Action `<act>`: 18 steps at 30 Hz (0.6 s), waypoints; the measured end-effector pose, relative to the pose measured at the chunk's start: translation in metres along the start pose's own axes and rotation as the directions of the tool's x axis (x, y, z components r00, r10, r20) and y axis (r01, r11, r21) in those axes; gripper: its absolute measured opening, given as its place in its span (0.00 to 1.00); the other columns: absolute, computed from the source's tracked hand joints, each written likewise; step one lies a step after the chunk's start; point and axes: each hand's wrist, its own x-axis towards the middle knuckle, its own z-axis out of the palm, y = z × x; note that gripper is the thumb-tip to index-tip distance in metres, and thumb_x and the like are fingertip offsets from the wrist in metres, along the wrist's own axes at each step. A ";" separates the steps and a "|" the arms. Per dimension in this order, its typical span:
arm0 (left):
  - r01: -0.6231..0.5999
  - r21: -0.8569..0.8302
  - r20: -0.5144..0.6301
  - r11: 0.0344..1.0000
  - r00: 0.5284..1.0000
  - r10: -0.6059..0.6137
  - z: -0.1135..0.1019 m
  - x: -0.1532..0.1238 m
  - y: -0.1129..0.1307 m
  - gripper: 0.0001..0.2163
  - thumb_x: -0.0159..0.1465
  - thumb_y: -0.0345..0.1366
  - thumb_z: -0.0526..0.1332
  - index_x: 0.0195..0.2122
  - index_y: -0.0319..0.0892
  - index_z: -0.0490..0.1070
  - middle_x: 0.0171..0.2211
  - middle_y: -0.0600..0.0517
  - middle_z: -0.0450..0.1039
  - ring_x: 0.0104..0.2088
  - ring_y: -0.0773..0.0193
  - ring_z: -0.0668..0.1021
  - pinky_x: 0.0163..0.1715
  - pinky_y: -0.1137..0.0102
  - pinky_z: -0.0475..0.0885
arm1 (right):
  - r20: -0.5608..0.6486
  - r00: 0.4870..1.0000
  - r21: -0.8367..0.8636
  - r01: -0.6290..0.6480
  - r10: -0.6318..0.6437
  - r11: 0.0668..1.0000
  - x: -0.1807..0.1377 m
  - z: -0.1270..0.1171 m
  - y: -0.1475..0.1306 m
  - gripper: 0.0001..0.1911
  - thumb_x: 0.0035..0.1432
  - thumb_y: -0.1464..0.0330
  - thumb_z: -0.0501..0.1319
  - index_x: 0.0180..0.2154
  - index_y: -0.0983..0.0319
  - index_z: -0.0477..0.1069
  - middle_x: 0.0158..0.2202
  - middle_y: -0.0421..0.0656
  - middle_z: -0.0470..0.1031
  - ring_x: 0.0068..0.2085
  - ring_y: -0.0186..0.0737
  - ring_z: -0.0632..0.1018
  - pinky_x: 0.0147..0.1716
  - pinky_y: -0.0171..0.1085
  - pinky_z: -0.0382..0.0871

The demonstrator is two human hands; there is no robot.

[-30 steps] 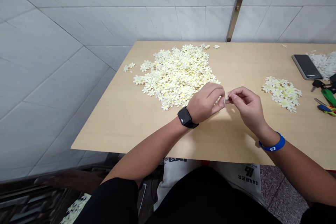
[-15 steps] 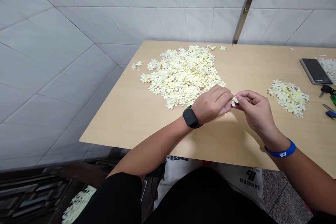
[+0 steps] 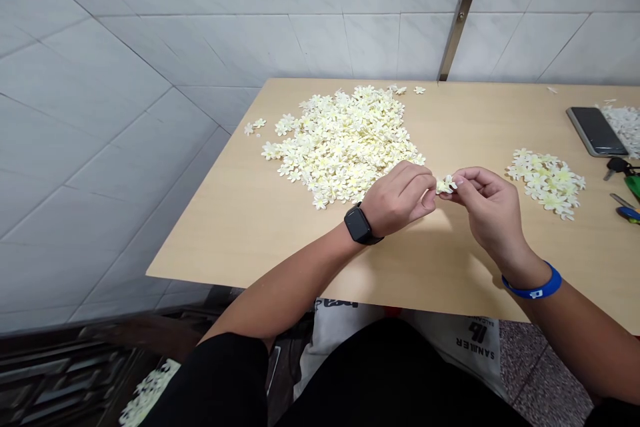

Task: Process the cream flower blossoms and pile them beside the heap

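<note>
Between my two hands is a small artificial flower (image 3: 445,185), white with a pale yellow middle. My left hand (image 3: 400,193), with a black watch on its wrist, pinches it from the left side. The thumb and forefinger of my right hand (image 3: 487,207) close on it from the other side; a blue band circles that wrist. Whether one flower or two are held cannot be made out. A large heap of similar flowers (image 3: 345,140) lies just beyond my left hand. To the right of my right hand sits a smaller pile of flowers (image 3: 547,181).
The wooden table (image 3: 240,233) meets a tiled wall at the back. A phone (image 3: 597,131), small white pieces (image 3: 625,123), keys (image 3: 617,165) and a blue-handled tool (image 3: 627,213) lie at the right. More flowers (image 3: 150,393) are low at the left.
My left fingers have drawn slightly leftward from my right fingers, and more of the flower shows between them. The view has shifted a little.
</note>
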 end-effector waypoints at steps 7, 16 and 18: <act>0.017 -0.027 0.005 0.999 1.000 -0.017 0.000 -0.002 0.001 0.05 0.66 0.27 0.61 0.41 0.41 0.66 0.33 0.49 0.76 0.35 0.62 0.76 0.36 0.68 0.74 | -0.015 0.996 -0.115 0.087 -0.089 0.990 -0.007 0.007 -0.008 0.07 0.59 0.63 0.70 0.33 0.60 0.77 0.30 0.40 0.80 0.31 0.37 0.83 0.35 0.37 0.82; 0.018 -0.022 0.044 1.000 0.999 -0.017 0.000 -0.003 0.004 0.04 0.67 0.28 0.59 0.40 0.42 0.66 0.33 0.50 0.76 0.34 0.63 0.77 0.36 0.68 0.74 | -0.059 0.998 -0.095 0.022 -0.028 0.995 -0.003 0.001 -0.005 0.08 0.58 0.62 0.70 0.34 0.59 0.77 0.30 0.39 0.79 0.30 0.36 0.82 0.35 0.38 0.83; 0.016 -0.023 0.019 1.000 1.000 -0.016 0.000 -0.002 0.004 0.05 0.66 0.27 0.59 0.41 0.42 0.66 0.34 0.50 0.76 0.35 0.63 0.77 0.35 0.68 0.74 | -0.068 0.996 -0.107 0.044 -0.051 0.993 -0.005 0.002 -0.007 0.07 0.59 0.63 0.70 0.34 0.59 0.77 0.30 0.39 0.79 0.30 0.36 0.82 0.35 0.38 0.83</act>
